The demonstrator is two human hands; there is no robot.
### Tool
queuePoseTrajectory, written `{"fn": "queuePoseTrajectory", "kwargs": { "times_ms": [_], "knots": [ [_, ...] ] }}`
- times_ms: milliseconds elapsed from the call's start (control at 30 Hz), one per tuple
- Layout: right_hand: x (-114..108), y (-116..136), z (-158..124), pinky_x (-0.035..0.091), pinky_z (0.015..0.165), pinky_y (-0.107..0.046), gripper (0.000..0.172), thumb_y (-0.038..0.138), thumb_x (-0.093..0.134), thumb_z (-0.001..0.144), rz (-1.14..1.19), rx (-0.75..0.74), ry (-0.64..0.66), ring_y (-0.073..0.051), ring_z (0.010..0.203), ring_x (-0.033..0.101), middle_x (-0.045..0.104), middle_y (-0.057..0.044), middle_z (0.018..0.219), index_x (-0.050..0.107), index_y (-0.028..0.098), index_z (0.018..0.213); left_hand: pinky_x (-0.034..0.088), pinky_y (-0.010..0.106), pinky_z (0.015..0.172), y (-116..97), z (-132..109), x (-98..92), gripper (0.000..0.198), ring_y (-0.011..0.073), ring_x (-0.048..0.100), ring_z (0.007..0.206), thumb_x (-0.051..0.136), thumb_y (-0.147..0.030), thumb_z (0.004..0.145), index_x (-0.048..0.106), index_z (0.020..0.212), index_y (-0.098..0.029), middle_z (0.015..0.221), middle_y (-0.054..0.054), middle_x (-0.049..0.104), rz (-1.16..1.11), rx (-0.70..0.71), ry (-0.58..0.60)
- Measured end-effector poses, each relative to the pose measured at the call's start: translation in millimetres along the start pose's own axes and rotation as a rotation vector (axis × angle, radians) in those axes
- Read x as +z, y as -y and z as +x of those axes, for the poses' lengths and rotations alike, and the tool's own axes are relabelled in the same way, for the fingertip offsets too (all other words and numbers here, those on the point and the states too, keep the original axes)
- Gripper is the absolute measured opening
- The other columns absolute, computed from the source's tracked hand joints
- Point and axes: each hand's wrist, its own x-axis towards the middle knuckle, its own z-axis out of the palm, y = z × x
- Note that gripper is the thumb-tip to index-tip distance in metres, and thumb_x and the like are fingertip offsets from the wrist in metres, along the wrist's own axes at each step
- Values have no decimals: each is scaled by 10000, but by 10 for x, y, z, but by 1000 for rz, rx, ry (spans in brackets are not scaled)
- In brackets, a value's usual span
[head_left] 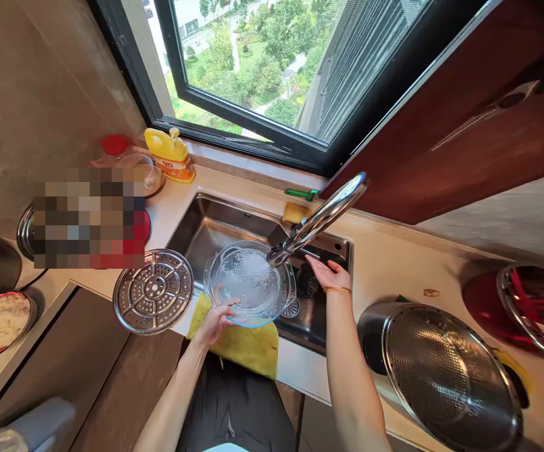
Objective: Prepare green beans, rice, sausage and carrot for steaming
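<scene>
My left hand (216, 321) grips the near rim of a clear glass bowl (249, 280) and holds it tilted over the steel sink (206, 223), under the spout of the chrome faucet (321, 216). My right hand (327, 273) reaches over the sink just right of the bowl, below the faucet, with its fingers stretched out and nothing in them. A gold bangle sits on that wrist. A yellow cloth (246, 345) hangs over the sink's front edge beneath the bowl.
A perforated steel steamer plate (154, 290) lies left of the sink. A yellow detergent bottle (170, 154) stands by the window. A large steel strainer (445, 373) over a pot and a rack (535, 311) stand on the right. A yellow sponge (295, 212) lies behind the sink.
</scene>
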Motion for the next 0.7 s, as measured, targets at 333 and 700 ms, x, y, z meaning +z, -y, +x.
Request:
{"fn": "queuePoseTrajectory", "kwargs": {
  "times_ms": [333,700],
  "knots": [
    [172,308,85,518,910,-551,660,227,420,717,20,-146,16,-295,1212,555,500,-234,1363,395,83,1361,583,309,687,-93,-39,-103,1029,199,680,881,563,-28,621,112,1509,-287,1196,84,656,-16,11,0],
    [341,-2060,-1048,494,957,-494,822,210,743,663,-446,-1,430,-254,1103,635,691,-4,1109,381,402,1376,585,321,688,-590,-318,-313,1045,185,675,856,559,-45,660,9,1504,-322,1222,118,618,2,112,-57]
  ]
}}
